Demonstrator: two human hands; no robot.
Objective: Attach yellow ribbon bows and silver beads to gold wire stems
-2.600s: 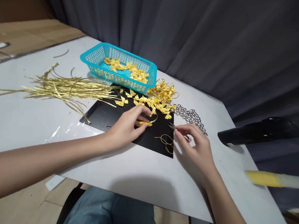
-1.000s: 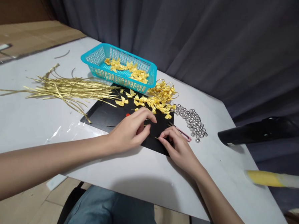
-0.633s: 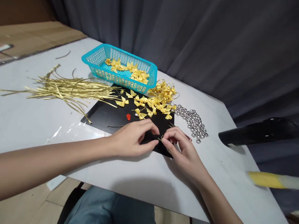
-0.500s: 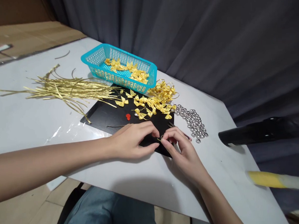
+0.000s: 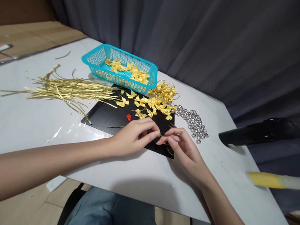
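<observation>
Thumb and forefinger of my left hand (image 5: 137, 135) are pinched together on the end of a thin gold cord (image 5: 162, 135). My right hand (image 5: 185, 149) is just to the right, its thumb apart from its fingers and its fingertips by the cord. A thin gold loop hangs below the right fingers; what else is at the fingertips is too small to make out. Both hands are over the near edge of a black mat (image 5: 103, 116). Yellow ribbon bows (image 5: 153, 104) lie on the mat, with a small red piece (image 5: 128, 117) beside them. Pointed metal tips (image 5: 171, 125) show behind my right hand.
A turquoise basket (image 5: 87, 58) holding yellow bows stands at the back. Gold cords (image 5: 70, 89) lie bundled at left. Silver bells or beads (image 5: 196, 123) are spread at right, near a black cylindrical object (image 5: 256, 132) and a yellow-and-clear roll-like object (image 5: 269, 180). A dark curtain hangs behind the white table.
My left finger and thumb, apart before, have closed on the cord. My right hand's pinch has loosened, its thumb moving off the fingers, and a gold loop shows beneath it.
</observation>
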